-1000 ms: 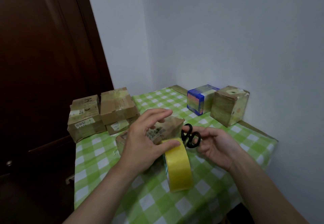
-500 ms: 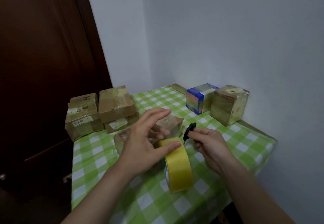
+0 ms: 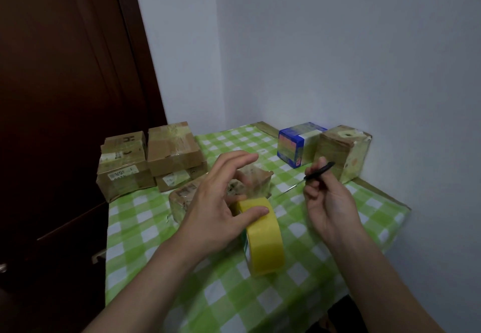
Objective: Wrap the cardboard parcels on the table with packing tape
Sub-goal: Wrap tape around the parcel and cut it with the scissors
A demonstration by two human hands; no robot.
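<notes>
right hand (image 3: 330, 202) has drawn away to the right of the roll since a second ago, and the black scissors (image 3: 318, 171) have turned from loops-on to edge-on; left hand (image 3: 221, 202) sits much as before

findings: right hand grips the scissors by the handles, fingers curled round them, thin blades pointing left toward the work. whether the blades are parted cannot be told. left thumb lies pressed on the outer face of the yellow tape roll (image 3: 264, 239), and one finger shows tucked against its far side, so the roll appears pinched. the remaining fingers are spread and arched over the parcel in hand (image 3: 256, 180). that parcel sits on the checked tablecloth (image 3: 145, 228) just behind the roll, glossy with film. other parcels stand well apart: a stack (image 3: 156, 161) at the left edge, a blue box (image 3: 290, 145) and a taped box (image 3: 343, 150) at the far right corner

judgement: the step in hand looks to be cutting the tape free of the roll. no free strip between roll and parcel can be made out

risks: the blade tips point toward the left fingers, which sit close to the likely cut line; a hurried closing could nick them. slack tape could fold onto itself or slip between the blades uncut. if the thumb lifts, the roll may tip or run off
</notes>
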